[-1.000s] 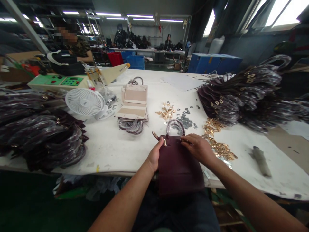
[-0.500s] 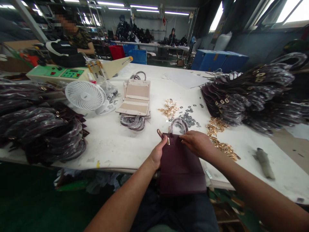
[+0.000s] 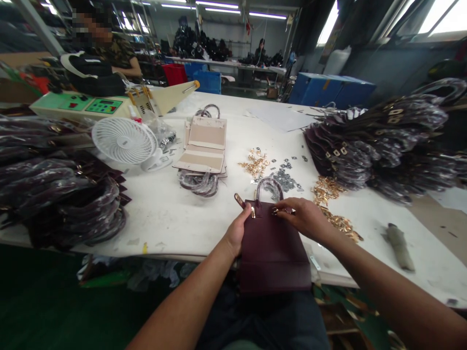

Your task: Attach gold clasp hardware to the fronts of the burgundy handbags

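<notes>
A dark burgundy handbag [image 3: 273,250] stands tilted at the table's front edge, over my lap. Its rounded handle [image 3: 270,181], wrapped in clear plastic, rises from the top. My left hand [image 3: 237,232] grips the bag's upper left edge, thumb in front, beside a gold fitting [image 3: 253,212]. A short strap with a gold end [image 3: 239,199] sticks out above that thumb. At the upper right of the bag, my right hand [image 3: 305,217] pinches a small dark strap with gold metal [image 3: 276,211]; its far end is hidden by the fingers.
Gold fittings [image 3: 255,163] and grey metal plates [image 3: 284,179] lie beyond the bag, with more gold pieces [image 3: 339,223] to the right. Plastic-wrapped bag parts are piled left [image 3: 73,194] and right [image 3: 372,146]. A white fan [image 3: 124,141] and beige panels [image 3: 206,133] stand behind. A co-worker [image 3: 120,56] is back left.
My right fingers have lifted slightly from the bag's top right, and gold metal now shows at their tips. The left hand keeps its grip. The view has shifted slightly.
</notes>
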`<act>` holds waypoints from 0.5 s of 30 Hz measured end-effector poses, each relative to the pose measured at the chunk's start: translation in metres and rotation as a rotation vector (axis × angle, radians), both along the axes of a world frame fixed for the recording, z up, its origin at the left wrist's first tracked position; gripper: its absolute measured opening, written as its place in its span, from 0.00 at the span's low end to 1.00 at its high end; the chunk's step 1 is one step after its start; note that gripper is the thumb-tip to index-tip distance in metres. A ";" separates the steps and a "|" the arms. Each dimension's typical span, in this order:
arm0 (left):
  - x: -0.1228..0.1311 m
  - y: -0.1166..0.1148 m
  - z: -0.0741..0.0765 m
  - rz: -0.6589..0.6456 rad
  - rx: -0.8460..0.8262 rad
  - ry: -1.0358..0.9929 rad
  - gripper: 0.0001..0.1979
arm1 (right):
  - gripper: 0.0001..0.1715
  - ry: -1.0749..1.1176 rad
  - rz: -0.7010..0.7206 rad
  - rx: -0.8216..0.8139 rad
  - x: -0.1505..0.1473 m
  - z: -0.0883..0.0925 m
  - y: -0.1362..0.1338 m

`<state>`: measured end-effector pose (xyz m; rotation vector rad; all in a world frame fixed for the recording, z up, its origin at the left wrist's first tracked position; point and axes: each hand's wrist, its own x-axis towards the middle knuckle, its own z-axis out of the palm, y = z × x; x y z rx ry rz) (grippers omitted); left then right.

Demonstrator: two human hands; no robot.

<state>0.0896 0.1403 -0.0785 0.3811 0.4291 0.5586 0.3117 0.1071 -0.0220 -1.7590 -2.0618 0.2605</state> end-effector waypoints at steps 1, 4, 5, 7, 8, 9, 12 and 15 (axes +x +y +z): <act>0.000 0.000 0.000 -0.002 -0.003 -0.002 0.30 | 0.12 0.009 0.020 -0.006 0.000 0.001 0.001; 0.000 0.000 0.002 -0.005 -0.014 0.016 0.30 | 0.12 -0.040 0.132 0.028 0.001 0.003 0.005; 0.000 0.000 0.003 -0.002 -0.020 0.026 0.30 | 0.13 -0.086 0.186 0.042 0.002 0.004 0.007; 0.001 0.000 0.004 0.008 -0.039 0.037 0.30 | 0.14 -0.180 0.283 0.055 0.002 0.006 0.009; 0.001 0.000 0.005 0.009 -0.049 0.033 0.30 | 0.15 -0.212 0.320 0.053 0.003 0.007 0.009; 0.001 0.001 0.005 0.006 -0.060 0.023 0.31 | 0.15 -0.231 0.345 0.050 0.003 0.008 0.009; 0.002 0.002 0.005 0.000 -0.084 -0.012 0.31 | 0.15 -0.257 0.368 0.064 0.004 0.009 0.008; 0.002 0.002 0.003 0.007 -0.102 -0.034 0.31 | 0.14 -0.297 0.368 0.103 0.005 0.002 0.006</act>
